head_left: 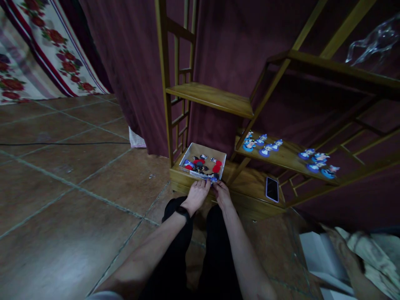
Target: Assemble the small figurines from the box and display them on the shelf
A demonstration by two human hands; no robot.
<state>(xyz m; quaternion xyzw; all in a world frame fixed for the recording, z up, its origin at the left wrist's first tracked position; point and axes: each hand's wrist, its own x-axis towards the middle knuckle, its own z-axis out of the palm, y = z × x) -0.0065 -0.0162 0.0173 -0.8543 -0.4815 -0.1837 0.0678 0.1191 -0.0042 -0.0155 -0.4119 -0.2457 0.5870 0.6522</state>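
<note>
Both of my hands meet at the near edge of a shallow cardboard box. Between their fingertips is a small blue-and-white figurine. My left hand, with a dark band on its wrist, is closed on the figurine from the left. My right hand pinches it from the right. Inside the box lie several dark figurines, red round pieces and a purple-blue figurine. The fingers partly cover the held figurine, so its details are hard to make out.
The box rests on the low board of a wooden shelf unit. Several blue-and-white figurines stand on a shelf to the right. A phone lies on the lower board. White boxes and another person's arm are at lower right.
</note>
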